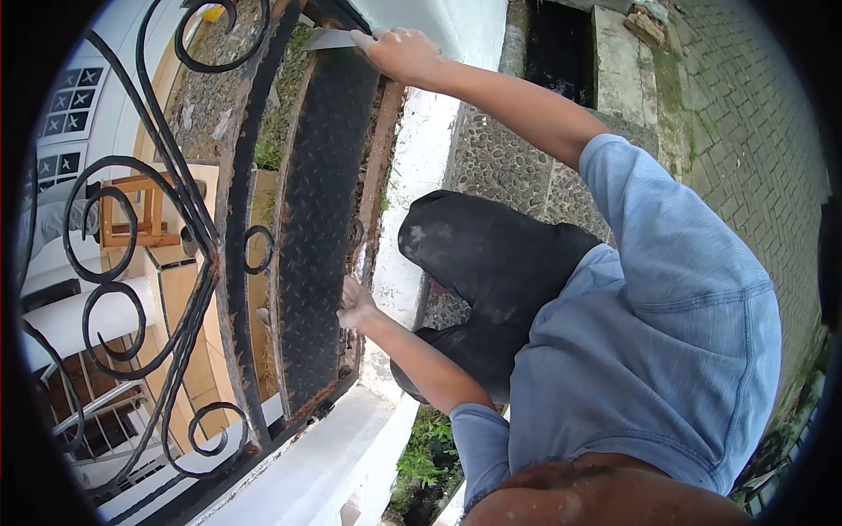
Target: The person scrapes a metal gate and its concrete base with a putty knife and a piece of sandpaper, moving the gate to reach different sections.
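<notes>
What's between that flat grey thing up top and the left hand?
In the head view, the bumpy black panel lies between the flat grey thing and the left hand.

A worn white wall (425, 145) borders the rusty frame (383, 145) beside the black metal plate (329, 175). Past the wall lies a pebbled floor (504, 167); further off, rough rubble (646, 28) sits on a concrete edge (621, 70) near grey paving (763, 131) with weeds (693, 131) in its joints.

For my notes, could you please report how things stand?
Right hand holds flat blade at one end of black panel; left hand at its near edge; scrolled ironwork beyond.
</notes>
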Demonstrator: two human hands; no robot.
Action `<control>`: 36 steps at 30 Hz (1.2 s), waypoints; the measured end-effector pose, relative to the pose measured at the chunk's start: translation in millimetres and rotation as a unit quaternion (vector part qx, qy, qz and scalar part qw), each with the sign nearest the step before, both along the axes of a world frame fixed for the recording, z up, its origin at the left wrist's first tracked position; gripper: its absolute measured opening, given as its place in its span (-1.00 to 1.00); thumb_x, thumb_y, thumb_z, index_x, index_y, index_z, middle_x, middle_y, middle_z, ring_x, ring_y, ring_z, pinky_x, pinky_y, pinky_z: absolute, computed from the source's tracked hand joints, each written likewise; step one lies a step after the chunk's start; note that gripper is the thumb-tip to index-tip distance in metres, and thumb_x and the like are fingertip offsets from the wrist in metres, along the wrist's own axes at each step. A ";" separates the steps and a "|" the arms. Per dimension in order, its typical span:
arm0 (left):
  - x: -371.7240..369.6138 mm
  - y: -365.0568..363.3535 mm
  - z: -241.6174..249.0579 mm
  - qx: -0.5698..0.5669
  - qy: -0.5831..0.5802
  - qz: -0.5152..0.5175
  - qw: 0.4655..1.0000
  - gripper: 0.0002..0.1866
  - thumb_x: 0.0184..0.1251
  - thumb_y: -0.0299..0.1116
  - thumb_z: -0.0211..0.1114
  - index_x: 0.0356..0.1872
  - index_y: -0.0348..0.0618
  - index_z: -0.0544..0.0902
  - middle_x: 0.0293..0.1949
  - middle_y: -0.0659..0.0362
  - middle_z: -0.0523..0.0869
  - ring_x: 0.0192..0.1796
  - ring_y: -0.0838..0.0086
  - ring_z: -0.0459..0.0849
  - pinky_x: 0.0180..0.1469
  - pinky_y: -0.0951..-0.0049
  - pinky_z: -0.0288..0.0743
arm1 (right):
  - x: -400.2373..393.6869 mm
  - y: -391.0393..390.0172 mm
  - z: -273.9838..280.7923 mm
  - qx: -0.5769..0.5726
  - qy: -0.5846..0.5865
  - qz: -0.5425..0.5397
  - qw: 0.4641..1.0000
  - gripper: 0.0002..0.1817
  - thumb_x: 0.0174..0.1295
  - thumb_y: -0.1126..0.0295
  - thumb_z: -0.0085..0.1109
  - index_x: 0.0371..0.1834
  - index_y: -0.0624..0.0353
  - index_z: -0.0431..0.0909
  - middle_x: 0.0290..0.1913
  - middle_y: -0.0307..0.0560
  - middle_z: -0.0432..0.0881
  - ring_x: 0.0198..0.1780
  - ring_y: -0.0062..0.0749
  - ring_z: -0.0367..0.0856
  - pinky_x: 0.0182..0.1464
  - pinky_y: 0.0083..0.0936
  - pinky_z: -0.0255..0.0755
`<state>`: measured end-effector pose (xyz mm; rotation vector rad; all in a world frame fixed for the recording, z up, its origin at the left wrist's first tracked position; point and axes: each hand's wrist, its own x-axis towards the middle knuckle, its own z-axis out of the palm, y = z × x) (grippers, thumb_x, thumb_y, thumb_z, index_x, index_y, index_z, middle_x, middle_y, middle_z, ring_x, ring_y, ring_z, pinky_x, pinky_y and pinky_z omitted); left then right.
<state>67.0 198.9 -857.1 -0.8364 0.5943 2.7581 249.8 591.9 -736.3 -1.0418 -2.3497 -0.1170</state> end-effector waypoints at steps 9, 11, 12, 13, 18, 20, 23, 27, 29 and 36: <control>68.1 28.0 93.9 -0.313 0.288 -0.253 0.869 -0.45 0.60 -0.21 -0.15 0.31 -0.59 0.30 0.31 -0.30 0.42 0.35 -0.01 0.47 0.32 0.06 0.49 | 15.2 8.2 13.7 0.053 -0.070 0.025 0.996 -0.53 0.21 0.38 0.14 0.22 0.21 0.44 -0.28 0.00 0.66 -0.33 -0.18 0.75 -0.39 -0.28 0.66; 62.2 25.4 116.1 -0.550 0.430 -0.125 0.705 -0.60 0.56 -0.33 -0.03 0.11 -0.55 0.52 0.07 -0.19 0.65 0.15 0.04 0.65 0.21 0.17 0.56 | 14.8 -12.9 9.7 0.236 -0.059 0.177 0.954 -0.66 0.22 0.39 0.12 0.04 0.29 0.47 -0.27 0.10 0.68 -0.27 -0.09 0.76 -0.37 -0.22 0.66; 55.6 16.3 123.9 -0.709 0.491 -0.038 0.504 -0.69 0.52 -0.37 0.04 -0.03 -0.44 0.64 -0.03 -0.10 0.72 0.07 0.09 0.69 0.05 0.19 0.60 | 11.2 -11.3 8.1 0.214 -0.099 0.175 0.956 -0.67 0.23 0.40 0.10 0.03 0.30 0.48 -0.27 0.10 0.68 -0.26 -0.09 0.77 -0.36 -0.23 0.66; 45.0 10.1 128.3 -0.769 0.512 0.027 0.382 -0.74 0.48 -0.37 0.11 -0.13 -0.35 0.69 -0.08 -0.02 0.74 0.03 0.12 0.70 0.02 0.17 0.55 | 8.8 -1.2 9.9 0.212 -0.100 0.173 0.957 -0.67 0.23 0.40 0.10 0.03 0.30 0.48 -0.27 0.10 0.68 -0.26 -0.09 0.77 -0.36 -0.23 0.66; 8.3 -12.4 152.4 -0.839 0.526 0.136 0.031 -0.62 0.48 -0.19 0.13 0.03 -0.33 0.63 -0.07 -0.03 0.74 0.03 0.10 0.69 0.12 0.05 0.44 | 5.7 26.2 9.7 0.181 -0.096 0.107 0.973 -0.53 0.25 0.46 0.10 0.26 0.22 0.38 -0.34 -0.01 0.65 -0.33 -0.17 0.78 -0.44 -0.34 0.66; -4.2 -22.2 149.7 -0.873 0.483 0.052 0.036 -0.56 0.48 -0.13 0.09 0.08 -0.34 0.61 -0.05 -0.05 0.73 0.03 0.09 0.68 0.07 0.03 0.44 | 9.5 26.9 10.0 0.223 -0.138 0.126 0.957 -0.60 0.24 0.47 0.10 0.16 0.24 0.41 -0.28 0.05 0.65 -0.36 -0.17 0.78 -0.46 -0.34 0.65; -14.9 -27.5 142.5 -0.900 0.430 -0.040 0.056 -0.42 0.49 0.01 0.00 0.15 -0.37 0.57 0.03 -0.10 0.71 0.04 0.06 0.67 -0.03 0.01 0.42 | 3.8 48.1 18.1 0.165 -0.102 0.070 0.978 -0.47 0.20 0.49 0.13 0.28 0.24 0.33 -0.26 0.03 0.60 -0.45 -0.21 0.75 -0.50 -0.38 0.65; -20.9 -27.1 133.6 -0.883 0.464 0.039 0.060 -0.50 0.44 0.02 0.08 -0.09 -0.30 0.63 -0.22 -0.07 0.72 -0.11 -0.01 0.67 -0.16 -0.03 0.43 | 6.8 20.7 14.3 0.197 -0.155 0.145 0.957 -0.61 0.27 0.47 0.07 0.18 0.23 0.38 -0.25 0.08 0.67 -0.29 -0.08 0.78 -0.42 -0.26 0.66; -21.0 -27.3 134.0 -0.879 0.470 0.059 0.053 -0.51 0.44 0.02 0.08 -0.11 -0.30 0.63 -0.23 -0.07 0.72 -0.13 -0.02 0.67 -0.17 -0.04 0.42 | -0.3 46.7 12.0 0.083 -0.084 0.057 0.991 -0.59 0.28 0.47 0.05 0.20 0.22 0.36 -0.26 0.10 0.65 -0.32 -0.05 0.77 -0.49 -0.19 0.64; -27.0 -28.8 132.9 -0.880 0.468 0.061 0.054 -0.51 0.44 0.02 0.07 -0.15 -0.31 0.62 -0.25 -0.08 0.71 -0.13 -0.04 0.66 -0.14 -0.05 0.41 | 3.9 45.7 -4.6 0.107 -0.065 0.073 0.990 -0.65 0.32 0.47 -0.01 0.15 0.27 0.31 -0.26 0.17 0.64 -0.37 -0.06 0.76 -0.44 -0.21 0.65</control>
